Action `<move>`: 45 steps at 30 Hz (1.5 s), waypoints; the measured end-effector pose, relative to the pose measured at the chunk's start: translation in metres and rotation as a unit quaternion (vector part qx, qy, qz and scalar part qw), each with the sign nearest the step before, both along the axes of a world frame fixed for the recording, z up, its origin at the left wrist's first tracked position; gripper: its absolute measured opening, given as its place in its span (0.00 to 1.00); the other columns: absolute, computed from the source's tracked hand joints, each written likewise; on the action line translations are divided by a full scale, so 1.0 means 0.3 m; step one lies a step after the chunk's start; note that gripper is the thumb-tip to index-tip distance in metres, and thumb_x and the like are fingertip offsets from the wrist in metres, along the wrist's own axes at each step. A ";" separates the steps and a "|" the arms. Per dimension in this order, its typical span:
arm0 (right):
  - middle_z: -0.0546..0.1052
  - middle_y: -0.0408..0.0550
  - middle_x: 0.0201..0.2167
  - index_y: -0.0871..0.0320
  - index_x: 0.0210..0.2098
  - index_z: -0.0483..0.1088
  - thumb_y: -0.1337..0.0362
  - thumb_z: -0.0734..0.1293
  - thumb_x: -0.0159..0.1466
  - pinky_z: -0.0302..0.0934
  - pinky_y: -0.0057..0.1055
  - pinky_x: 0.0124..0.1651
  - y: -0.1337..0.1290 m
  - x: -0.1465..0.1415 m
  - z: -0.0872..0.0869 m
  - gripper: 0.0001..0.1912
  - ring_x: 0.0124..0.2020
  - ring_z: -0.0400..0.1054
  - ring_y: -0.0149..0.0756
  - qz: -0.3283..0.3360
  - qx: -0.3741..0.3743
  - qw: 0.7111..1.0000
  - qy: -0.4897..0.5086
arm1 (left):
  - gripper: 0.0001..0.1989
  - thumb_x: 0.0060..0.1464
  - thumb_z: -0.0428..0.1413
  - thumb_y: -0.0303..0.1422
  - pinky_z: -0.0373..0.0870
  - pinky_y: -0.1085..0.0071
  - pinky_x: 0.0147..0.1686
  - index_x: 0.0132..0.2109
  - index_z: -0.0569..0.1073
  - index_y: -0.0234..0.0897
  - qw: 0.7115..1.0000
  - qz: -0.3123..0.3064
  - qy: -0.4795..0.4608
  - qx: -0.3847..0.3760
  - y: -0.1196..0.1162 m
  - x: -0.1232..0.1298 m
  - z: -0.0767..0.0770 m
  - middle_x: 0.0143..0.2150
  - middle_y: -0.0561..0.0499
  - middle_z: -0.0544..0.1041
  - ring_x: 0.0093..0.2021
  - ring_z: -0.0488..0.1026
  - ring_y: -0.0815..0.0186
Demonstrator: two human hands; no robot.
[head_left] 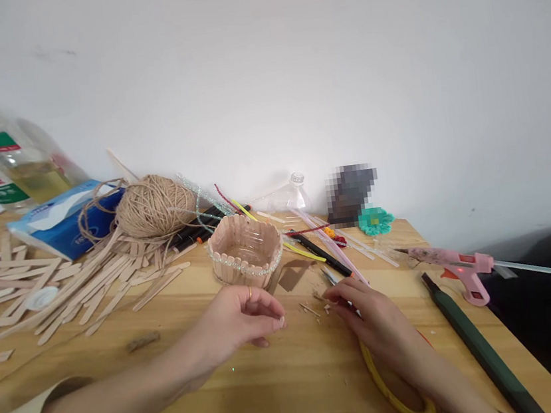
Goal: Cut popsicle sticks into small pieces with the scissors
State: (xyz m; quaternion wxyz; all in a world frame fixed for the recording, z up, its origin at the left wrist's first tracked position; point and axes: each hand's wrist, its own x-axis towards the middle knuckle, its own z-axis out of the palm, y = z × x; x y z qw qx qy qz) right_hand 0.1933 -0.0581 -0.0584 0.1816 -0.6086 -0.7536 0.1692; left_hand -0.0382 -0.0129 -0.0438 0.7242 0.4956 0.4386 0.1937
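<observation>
My left hand (249,318) is held above the table with thumb and forefinger pinched together. Whatever sits between those fingertips is too small to name. Just behind it stands a small basket (248,273) made of wooden craft-stick pieces, with a sparkly pipe cleaner around its outside. My right hand (368,309) reaches down to the tabletop, fingertips together beside small wood scraps (311,309); what they grip, if anything, cannot be made out. Underneath that hand lie scissors with yellow handles (385,384), partly covered by it.
A pink glue gun (456,265) and a dark green bar (478,342) lie at the right. Craft sticks (98,282), a twine ball (155,204) and a blue tissue pack (69,222) fill the left. Further back are a clear bottle (291,194), a black pen (321,253) and a teal flower (376,221).
</observation>
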 end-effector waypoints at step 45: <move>0.75 0.42 0.26 0.55 0.35 0.65 0.63 0.68 0.56 0.63 0.27 0.32 -0.012 -0.206 0.051 0.09 0.29 0.69 0.32 -0.116 -0.046 0.891 0.437 | 0.06 0.38 0.60 0.31 0.67 0.71 0.28 0.28 0.76 0.34 0.993 0.095 -0.075 0.000 0.011 0.041 0.014 0.26 0.54 0.74 0.27 0.67 0.69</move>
